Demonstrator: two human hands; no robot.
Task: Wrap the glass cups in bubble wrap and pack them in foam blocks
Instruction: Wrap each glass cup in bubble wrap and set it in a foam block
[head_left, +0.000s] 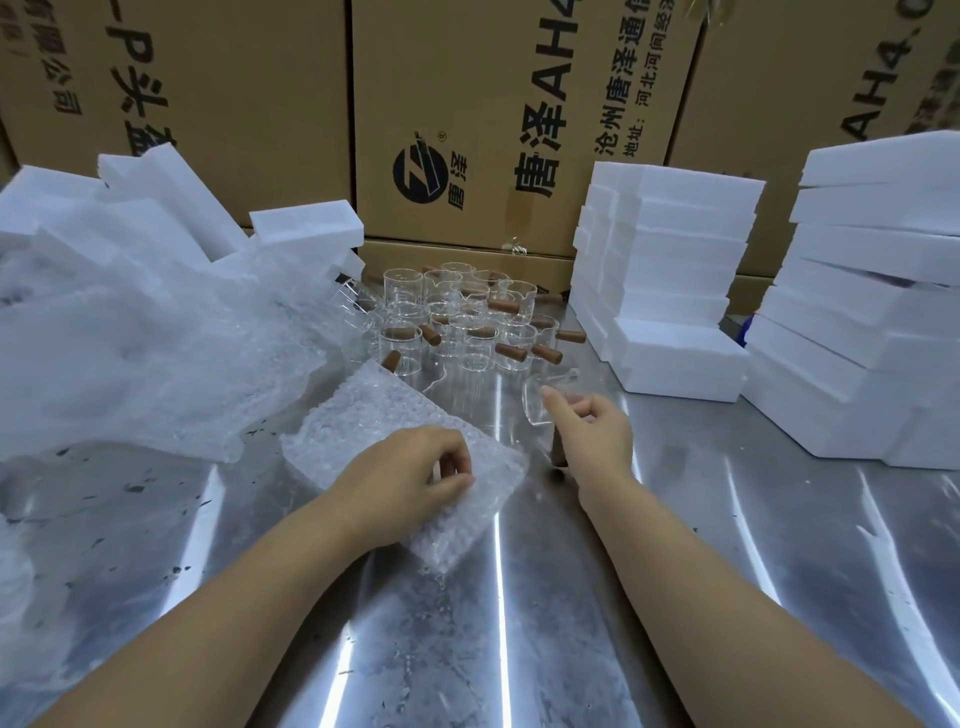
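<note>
Your open room is the near half of the steel table (519, 649) – bare metal runs from your forearms to the bottom of the view. On the left it is hemmed in by a loose pile of bubble wrap (130, 353) with foam blocks (306, 226) leaning behind it. On the right, two stacks of foam slabs (670, 291) (872, 301) stand near each other. Cardboard boxes (467, 104) wall off the back; what they hold is hidden.

Your left hand (415, 467) rests on a flat bubble wrap sheet (374, 415), fingers curled and pinching it near its right edge. Your right hand (592, 431) grips a glass cup (535, 410) just beside that sheet, the cup tilted, its brown handle pointing down beneath your palm. More cups (457, 322) with brown handles stand clustered upright at the back – between the pile and the nearer foam stack.
</note>
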